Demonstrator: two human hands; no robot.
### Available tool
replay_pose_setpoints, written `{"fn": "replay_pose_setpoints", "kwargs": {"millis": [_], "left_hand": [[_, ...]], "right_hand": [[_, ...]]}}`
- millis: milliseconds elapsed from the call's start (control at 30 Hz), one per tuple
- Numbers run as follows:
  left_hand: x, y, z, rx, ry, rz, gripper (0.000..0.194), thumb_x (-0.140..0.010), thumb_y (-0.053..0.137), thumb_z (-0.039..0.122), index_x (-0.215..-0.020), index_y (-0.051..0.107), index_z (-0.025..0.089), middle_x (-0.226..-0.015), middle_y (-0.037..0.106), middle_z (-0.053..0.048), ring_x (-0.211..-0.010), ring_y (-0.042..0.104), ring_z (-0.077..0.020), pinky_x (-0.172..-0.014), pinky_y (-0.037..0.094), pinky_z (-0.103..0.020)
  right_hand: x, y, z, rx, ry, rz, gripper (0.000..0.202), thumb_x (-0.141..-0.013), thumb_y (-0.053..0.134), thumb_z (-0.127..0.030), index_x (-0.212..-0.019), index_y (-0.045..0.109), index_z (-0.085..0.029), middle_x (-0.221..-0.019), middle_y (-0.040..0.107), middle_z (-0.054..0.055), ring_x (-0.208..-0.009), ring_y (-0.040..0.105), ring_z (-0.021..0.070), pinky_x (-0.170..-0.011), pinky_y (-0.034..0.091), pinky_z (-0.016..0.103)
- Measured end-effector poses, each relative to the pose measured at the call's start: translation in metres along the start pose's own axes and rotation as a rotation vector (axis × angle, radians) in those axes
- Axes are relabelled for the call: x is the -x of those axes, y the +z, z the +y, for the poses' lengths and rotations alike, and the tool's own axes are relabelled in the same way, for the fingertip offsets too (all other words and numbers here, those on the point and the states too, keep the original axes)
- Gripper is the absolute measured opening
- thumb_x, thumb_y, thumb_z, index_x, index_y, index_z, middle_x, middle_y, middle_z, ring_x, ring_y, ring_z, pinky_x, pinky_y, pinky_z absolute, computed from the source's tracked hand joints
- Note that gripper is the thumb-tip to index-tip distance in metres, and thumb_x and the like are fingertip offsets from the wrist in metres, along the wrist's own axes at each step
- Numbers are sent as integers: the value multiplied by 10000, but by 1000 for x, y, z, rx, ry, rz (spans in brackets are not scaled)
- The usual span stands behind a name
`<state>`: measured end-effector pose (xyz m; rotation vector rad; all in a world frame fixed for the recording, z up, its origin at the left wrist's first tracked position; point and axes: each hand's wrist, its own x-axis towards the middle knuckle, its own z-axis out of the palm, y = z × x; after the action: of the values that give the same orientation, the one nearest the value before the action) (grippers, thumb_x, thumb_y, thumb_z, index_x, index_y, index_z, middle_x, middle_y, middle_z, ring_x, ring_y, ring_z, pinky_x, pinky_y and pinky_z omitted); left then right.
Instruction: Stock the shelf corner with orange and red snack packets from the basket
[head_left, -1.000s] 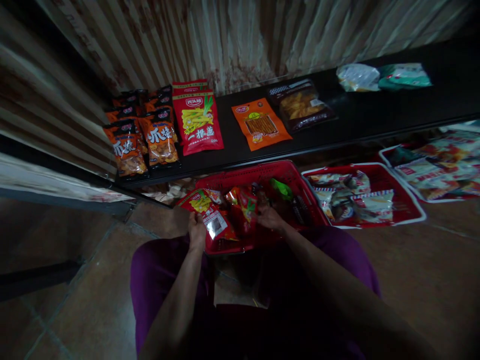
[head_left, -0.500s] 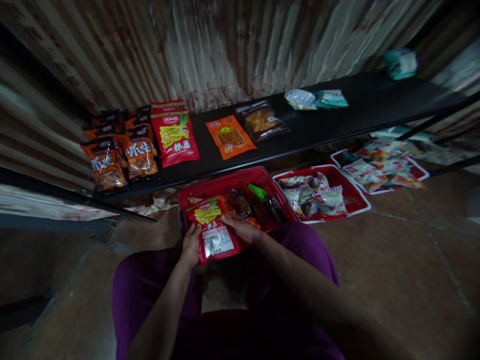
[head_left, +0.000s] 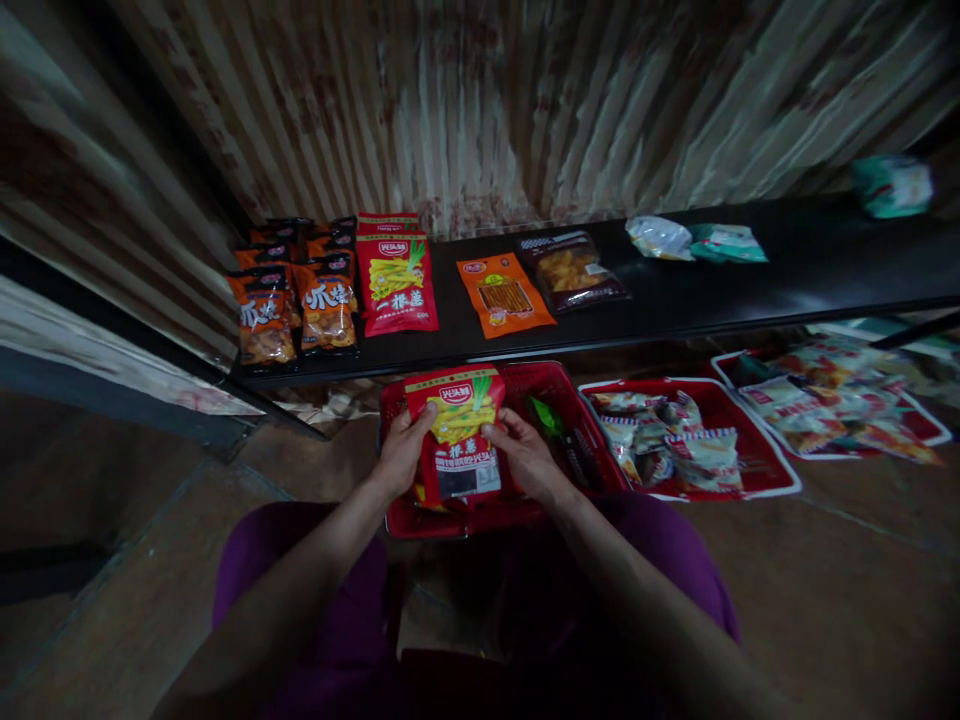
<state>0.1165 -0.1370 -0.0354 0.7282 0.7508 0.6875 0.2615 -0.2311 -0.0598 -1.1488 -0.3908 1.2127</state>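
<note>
Between my two hands is a red snack bag (head_left: 463, 455) with yellow food and a green stalk printed on it, held upright over a red plastic basket (head_left: 551, 375). My left hand (head_left: 405, 445) grips its left edge, thumb on the front. On its right edge my right hand (head_left: 525, 455) pinches with thumb and fingers. Behind it in the basket, a bright green packet (head_left: 547, 415) and dark packets show; the bag hides the rest. On the black shelf (head_left: 690, 295) beyond stands a matching red bag (head_left: 397, 285), with another behind it.
Black-and-orange snack bags (head_left: 326, 305) stand in rows at the shelf's left end. An orange packet (head_left: 504, 297) and a brown packet (head_left: 574, 270) lie mid-shelf; teal-and-white packets (head_left: 726, 243) lie farther right. Two more baskets of packets, one with a white rim (head_left: 772, 492), sit on the floor at right.
The red bag has been raised and turned upright, and my hands have moved up its sides. My view has shifted, so the shelf and baskets appear lower and mostly farther right.
</note>
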Motion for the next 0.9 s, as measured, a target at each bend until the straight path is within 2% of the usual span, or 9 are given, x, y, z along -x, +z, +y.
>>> {"fn": "replay_pose_setpoints", "kwargs": {"millis": [133, 267, 333, 467, 567, 700, 900], "left_hand": [[-12, 5, 21, 15, -1, -46, 447, -595, 810, 435, -918, 702, 145, -878, 749, -80, -905, 690, -258, -897, 500, -405], [-20, 16, 48, 4, 16, -167, 445, -621, 797, 425, -953, 702, 144, -915, 746, -88, -871, 695, -253, -874, 506, -408], [-25, 21, 60, 21, 56, -177, 438, -621, 797, 426, -942, 706, 142, -928, 745, -89, -884, 692, -255, -883, 500, -404], [-35, 25, 80, 82, 133, -108, 465, -568, 814, 474, -862, 717, 128, -866, 747, -93, -913, 683, -281, -897, 489, -407], [-41, 22, 88, 101, 238, -56, 456, -595, 786, 512, -843, 717, 135, -842, 743, -83, -921, 676, -274, -886, 489, -379], [-46, 14, 91, 38, 316, -21, 411, -673, 724, 524, -846, 703, 152, -796, 726, -48, -842, 669, -229, -791, 508, -328], [-52, 7, 88, -115, 417, 146, 431, -689, 670, 586, -761, 676, 161, -720, 678, -12, -684, 612, -163, -635, 485, -255]], "right_hand": [[-4, 16, -27, -26, -21, 11, 362, -638, 800, -419, -916, 640, -251, -806, 745, -18, -698, 702, 202, -697, 563, 356], [-18, 33, -62, 23, -58, -14, 357, -592, 832, -409, -870, 690, -234, -805, 755, 2, -742, 708, 231, -744, 569, 391], [-28, 42, -78, 68, -80, -34, 346, -570, 844, -400, -838, 706, -230, -790, 755, 7, -766, 709, 252, -750, 573, 407], [-50, 57, -97, 125, -160, -52, 326, -608, 812, -443, -851, 720, -248, -803, 756, 13, -836, 706, 278, -739, 583, 415], [-62, 65, -102, 126, -203, -57, 321, -636, 789, -466, -856, 727, -241, -816, 759, 32, -855, 706, 285, -737, 585, 421], [-71, 74, -99, 99, -202, -63, 330, -611, 812, -447, -846, 735, -228, -828, 762, 45, -880, 700, 293, -768, 576, 440], [-78, 86, -99, 114, -192, -72, 333, -591, 808, -497, -787, 735, -238, -803, 760, 44, -897, 691, 298, -790, 558, 456]]}}
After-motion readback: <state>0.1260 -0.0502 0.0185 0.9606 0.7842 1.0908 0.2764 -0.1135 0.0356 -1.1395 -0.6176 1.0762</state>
